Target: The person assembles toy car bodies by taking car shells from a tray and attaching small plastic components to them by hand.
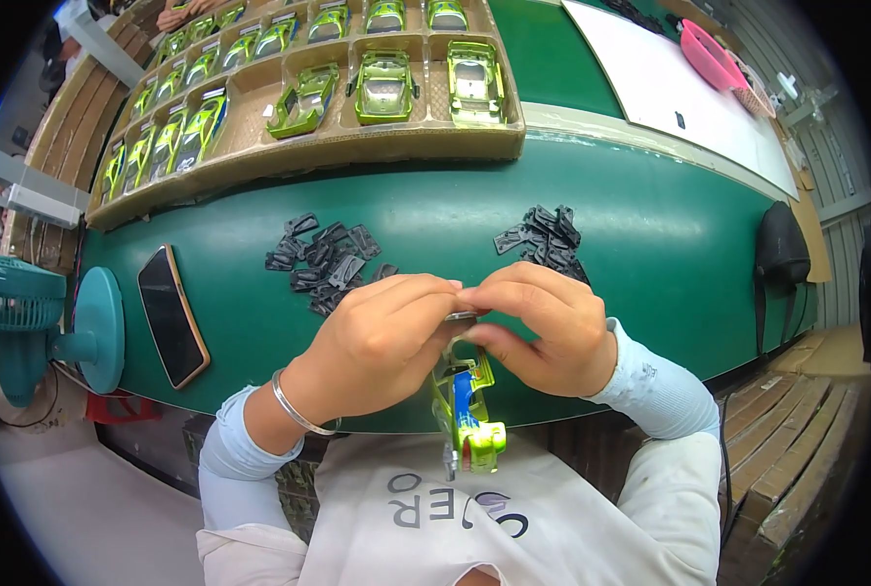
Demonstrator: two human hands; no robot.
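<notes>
Just past the table's front edge, a lime-green toy car body shell (467, 400) with a blue patch hangs on end below my fingers. My left hand (377, 327) is closed around its upper end. My right hand (552, 327) pinches at the same end, thumb and forefinger meeting the left fingertips. Any small part between the fingertips is hidden. Beyond my left hand lies a loose pile of small black plastic parts (333, 259). A second pile of black parts (548, 234) sits beyond my right hand.
A cardboard tray (357, 148) with compartments holds several green car shells (384, 86) at the far left. On the green table (650, 254) lies a phone (173, 317), near a teal fan (98, 327). A pink basket (711, 57) rests on a white board at far right. Another person's hand (173, 18) shows beyond the tray.
</notes>
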